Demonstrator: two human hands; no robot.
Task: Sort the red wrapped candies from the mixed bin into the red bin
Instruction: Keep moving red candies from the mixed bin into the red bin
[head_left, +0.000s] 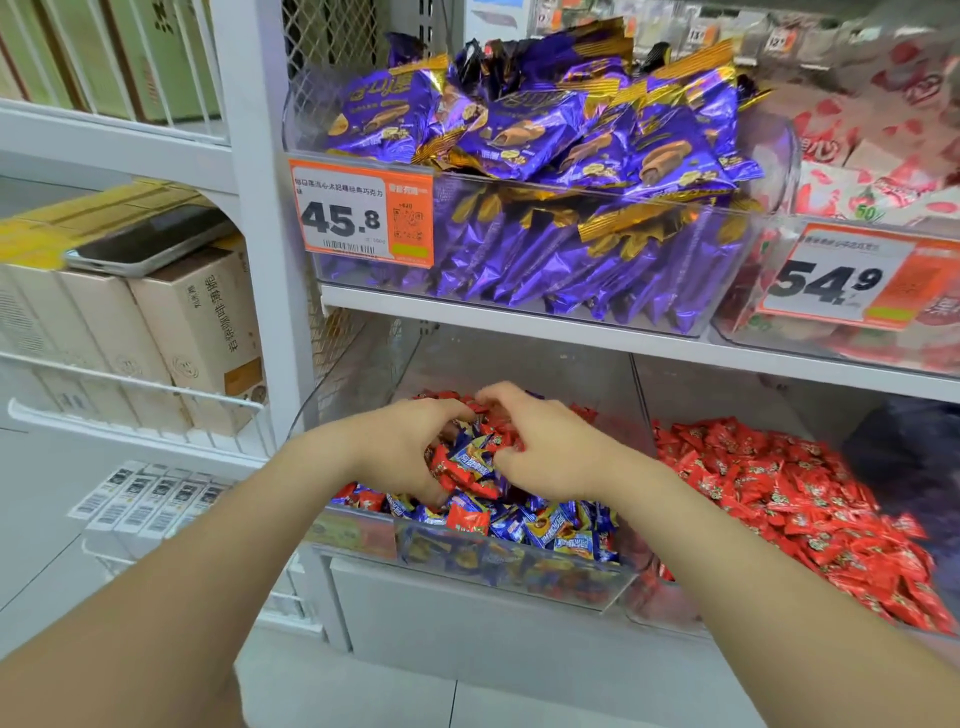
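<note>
Pick step, I'd say. Both hands are in the mixed bin at the lower shelf's front-left. Left grip and right grip have fingers curled round one clump of red candies mixed with blue candies. The red bin sits just beside, right. Next I'd shed the blues, then carry the reds right over the divider.

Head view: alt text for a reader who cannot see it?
The left hand and right hand curl around a clump of red and blue candies in the clear mixed bin. The red bin, heaped with red candies, sits to its right; purple packets fill the shelf above.
</note>
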